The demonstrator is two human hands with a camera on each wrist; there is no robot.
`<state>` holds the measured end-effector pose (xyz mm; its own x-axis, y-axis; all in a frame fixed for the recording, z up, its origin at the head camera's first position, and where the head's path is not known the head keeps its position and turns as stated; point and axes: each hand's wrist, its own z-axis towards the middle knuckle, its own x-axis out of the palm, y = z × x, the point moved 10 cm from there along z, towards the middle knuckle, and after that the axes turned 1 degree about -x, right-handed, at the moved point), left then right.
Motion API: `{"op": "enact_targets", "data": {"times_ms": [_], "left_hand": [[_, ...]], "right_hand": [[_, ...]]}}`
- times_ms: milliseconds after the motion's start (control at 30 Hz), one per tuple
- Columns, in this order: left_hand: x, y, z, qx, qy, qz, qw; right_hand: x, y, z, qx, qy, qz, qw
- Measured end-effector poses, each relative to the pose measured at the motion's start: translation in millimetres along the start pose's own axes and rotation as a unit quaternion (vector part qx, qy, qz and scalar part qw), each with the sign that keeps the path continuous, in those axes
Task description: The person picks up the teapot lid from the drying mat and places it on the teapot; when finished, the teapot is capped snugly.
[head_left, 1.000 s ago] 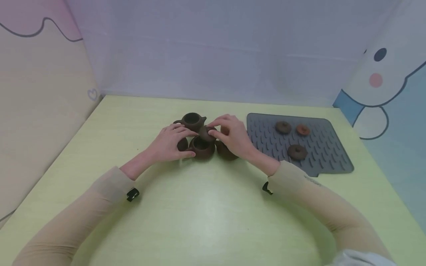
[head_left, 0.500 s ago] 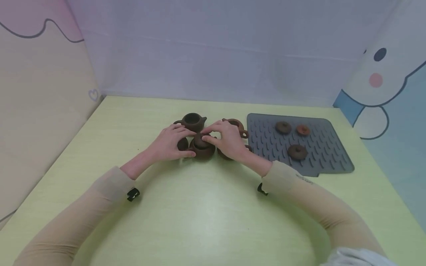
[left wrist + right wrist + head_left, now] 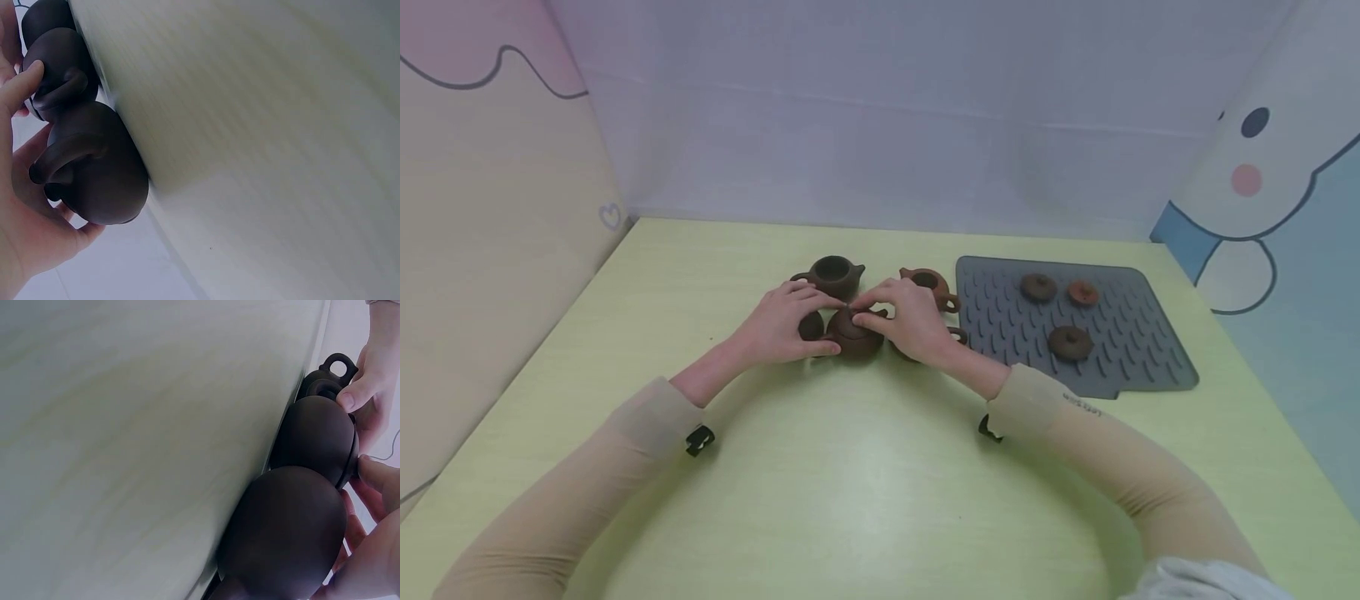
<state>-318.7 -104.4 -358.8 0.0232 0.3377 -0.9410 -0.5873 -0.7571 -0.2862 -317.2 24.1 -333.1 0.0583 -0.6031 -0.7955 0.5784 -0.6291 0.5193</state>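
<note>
A dark brown teapot [image 3: 859,346] stands at the middle of a cluster of small clay teapots. Its lid [image 3: 850,322] sits level over the mouth. My right hand [image 3: 912,321] pinches the lid's knob between thumb and fingers. With its thumb at the handle and fingers on the far side, my left hand [image 3: 781,323] holds that same teapot. Under the left palm is another dark teapot [image 3: 109,175], mostly hidden in the head view. A further dark teapot [image 3: 284,531] stands below my right hand. Behind are an uncovered dark teapot [image 3: 844,287] and an uncovered reddish one [image 3: 931,287].
A grey ridged mat [image 3: 1127,321] lies to the right on the pale table [image 3: 865,492]. On it rest two brown lids, one at the back [image 3: 1038,288] and one at the front [image 3: 1071,343], plus a reddish lid [image 3: 1083,292].
My right hand has come left and down with the lid, which was tilted above the middle teapot and now sits over its mouth. My left hand has stayed in place.
</note>
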Motion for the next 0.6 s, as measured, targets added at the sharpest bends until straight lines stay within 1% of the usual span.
{"op": "enact_targets", "data": {"times_ms": [333,600], "left_hand": [[-0.3,0.1,-1.1,-0.005,0.002,-0.002,1.0],[0.4,0.2,-1.5,-0.006,0.005,0.003,1.0]], "right_hand": [[0.8,-0.1,-1.4,-0.001,-0.005,-0.01,1.0],[1.6,-1.0,-2.2,0.001,-0.007,-0.005,1.0]]}}
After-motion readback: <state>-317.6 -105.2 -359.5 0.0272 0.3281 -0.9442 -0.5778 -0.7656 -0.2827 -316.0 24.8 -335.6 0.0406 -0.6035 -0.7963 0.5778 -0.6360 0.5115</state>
